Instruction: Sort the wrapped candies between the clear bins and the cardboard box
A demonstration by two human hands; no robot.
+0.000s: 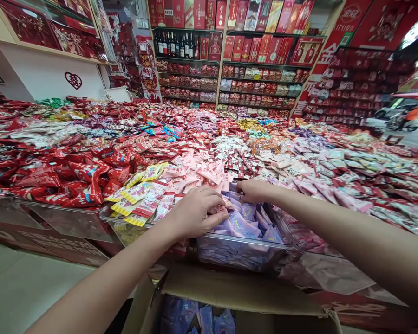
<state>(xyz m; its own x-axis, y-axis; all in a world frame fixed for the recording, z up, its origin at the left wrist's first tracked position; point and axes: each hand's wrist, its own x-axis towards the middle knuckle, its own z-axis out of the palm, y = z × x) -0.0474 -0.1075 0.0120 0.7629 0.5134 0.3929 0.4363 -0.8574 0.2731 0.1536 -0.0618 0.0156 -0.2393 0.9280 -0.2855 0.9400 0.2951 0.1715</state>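
Far left of the fingers: red-wrapped sweets [80, 176], heaped behind a clear divider. Nearer, just left of the left fingers: yellow-and-pink packets [139, 195], lying right at the front edge. Left hand [195, 211]: knuckles up, fingers [214, 204] curled down and close together onto the purple packets [245, 225], thumb tucked beneath; touching the pile, hold on any single packet not discernible. Just beyond both sets of fingertips: pink packets [198, 174], banked higher than the purple ones. Between and below the two hands: clear bin [244, 240], holding the purple packets, filled about to its rim. Right hand [256, 190]: reaching in from the right, fingers bent, tips sunk at the seam of pink and purple; hold, if any, hidden, so cannot tell. Right of the right fingers: pale pink packets [334, 181], spread loosely. Below the wrists, nearest the camera: open cardboard box [244, 290] with spare purple packets [195, 317] inside. Far behind the fingertips: shelves [230, 60] of red boxes. Likely faults, by judgement: pink packets sliding down among the purple ones through a sweep of the fingers against the bank; purple packets spilling over the front rim and missing the box, owing to the full bin and slick wrappers; yellow-and-pink packets dislodged by the left forearm.
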